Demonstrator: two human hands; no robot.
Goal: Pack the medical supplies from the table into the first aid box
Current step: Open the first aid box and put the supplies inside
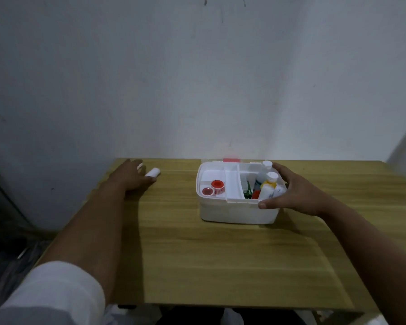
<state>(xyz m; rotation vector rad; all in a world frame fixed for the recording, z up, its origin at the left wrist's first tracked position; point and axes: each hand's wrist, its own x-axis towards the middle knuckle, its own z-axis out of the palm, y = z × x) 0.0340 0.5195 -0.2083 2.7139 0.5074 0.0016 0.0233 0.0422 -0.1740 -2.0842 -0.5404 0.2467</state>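
A white first aid box (234,211) stands open on the wooden table (220,266), right of centre. Its left tray holds two red tape rolls (212,187). Its right side holds white bottles, one with a yellow label (267,187), plus green and red packs. My right hand (293,192) grips the box's right end, thumb on the front rim. My left hand (133,178) reaches to the table's far left, its fingers spread and touching two white rolls (152,172) that lie on the table there.
A bare grey-white wall rises right behind the table. The box's clear lid with a red patch (231,160) lies behind the box. Dark clutter sits on the floor at the left, below the table edge.
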